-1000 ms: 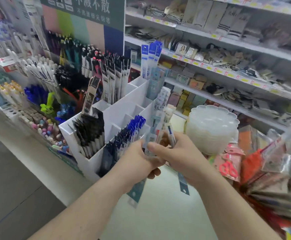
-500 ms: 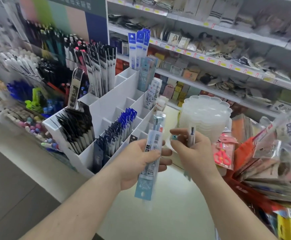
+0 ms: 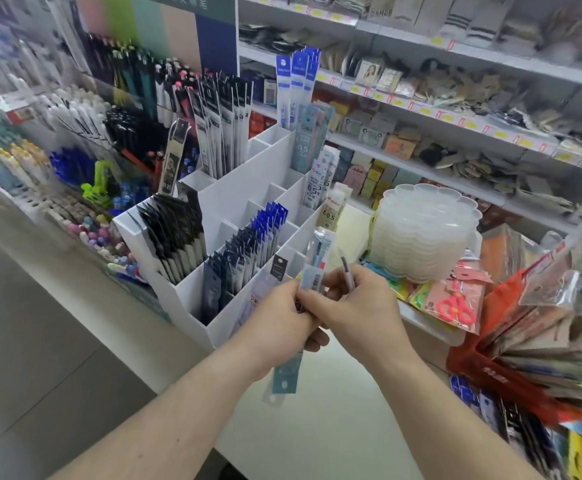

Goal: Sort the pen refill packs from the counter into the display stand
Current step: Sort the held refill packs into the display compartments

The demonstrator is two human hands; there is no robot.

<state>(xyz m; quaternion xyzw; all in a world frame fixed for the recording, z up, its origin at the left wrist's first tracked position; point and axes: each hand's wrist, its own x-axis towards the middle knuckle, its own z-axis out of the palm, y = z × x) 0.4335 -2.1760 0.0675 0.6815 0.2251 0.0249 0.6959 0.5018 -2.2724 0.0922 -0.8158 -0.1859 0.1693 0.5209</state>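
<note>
A white tiered display stand (image 3: pixel 234 188) stands on the counter, its slots holding black packs (image 3: pixel 175 230), blue packs (image 3: pixel 255 240) and taller packs at the back. My left hand (image 3: pixel 279 323) grips a bundle of clear pale-blue refill packs (image 3: pixel 315 268) upright in front of the stand's right side; their lower ends (image 3: pixel 284 379) stick out below the fist. My right hand (image 3: pixel 355 306) meets the left one, pinching the bundle's top pack while a thin pen refill (image 3: pixel 346 271) is held between its fingers.
A stack of clear scalloped plastic trays (image 3: pixel 424 233) stands right of the stand. Packaged pink scissors (image 3: pixel 452 306) and a red bin of bagged goods (image 3: pixel 539 344) crowd the right. Pen racks (image 3: pixel 85 133) fill the left, shelves (image 3: pixel 456 109) the back.
The hands, apart half a second ago, have come together over the bundle. The right hand moved left onto the packs held by the left hand.
</note>
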